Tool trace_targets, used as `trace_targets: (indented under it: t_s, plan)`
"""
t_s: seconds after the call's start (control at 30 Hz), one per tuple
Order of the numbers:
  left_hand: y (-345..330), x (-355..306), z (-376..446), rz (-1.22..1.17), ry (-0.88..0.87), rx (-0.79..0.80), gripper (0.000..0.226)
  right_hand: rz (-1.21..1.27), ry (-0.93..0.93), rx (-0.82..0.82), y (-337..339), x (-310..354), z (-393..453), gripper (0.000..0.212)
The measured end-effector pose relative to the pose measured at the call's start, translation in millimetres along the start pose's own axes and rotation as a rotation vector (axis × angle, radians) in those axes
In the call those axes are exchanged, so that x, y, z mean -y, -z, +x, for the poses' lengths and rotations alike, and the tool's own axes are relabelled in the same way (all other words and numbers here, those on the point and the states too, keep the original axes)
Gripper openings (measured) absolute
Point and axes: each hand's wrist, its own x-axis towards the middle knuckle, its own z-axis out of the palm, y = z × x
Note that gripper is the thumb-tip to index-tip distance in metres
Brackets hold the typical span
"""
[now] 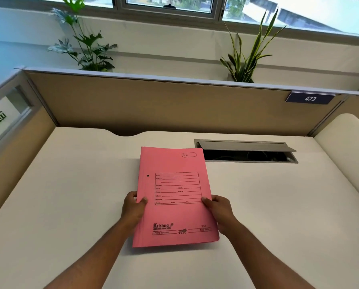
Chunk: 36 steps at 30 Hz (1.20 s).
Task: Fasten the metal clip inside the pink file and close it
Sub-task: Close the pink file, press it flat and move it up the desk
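Gripping the closed pink file (175, 197) by its two long edges, the person holds it over the desk (70, 195). The left hand (133, 209) pinches the file's left edge, thumb on the cover; the right hand (219, 211) pinches the right edge the same way. Beyond the file's far right corner, a cable hatch (246, 151) stands open. Behind that, a partition (153, 103) carries a tag (310, 98) reading 473.
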Motion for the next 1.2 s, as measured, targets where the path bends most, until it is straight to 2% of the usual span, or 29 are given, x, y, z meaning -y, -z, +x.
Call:
trace_targets:
  t_s: [0.27,0.43,0.57,0.77,1.0,1.2]
  plan:
    - [6,-36,71,0.159,-0.077,-0.060,0.011,-0.163,0.051,-0.090,-33,32,64,0.010]
    - [-3,-55,108,0.255,-0.168,-0.098,0.016,-0.349,0.080,-0.162,-44,43,99,0.016]
    - [-13,-62,127,0.322,-0.256,-0.171,0.020,-0.514,0.120,-0.220,-52,52,121,0.026]
    - [-18,-53,149,0.449,-0.381,-0.244,0.026,-0.633,0.174,-0.325,-55,60,140,0.046]
    - [-21,-51,157,0.426,-0.422,-0.277,0.038,-0.759,0.257,-0.361,-54,61,146,0.054]
    - [-20,-53,156,0.418,-0.436,-0.257,0.033,-0.817,0.241,-0.417,-59,61,146,0.062]
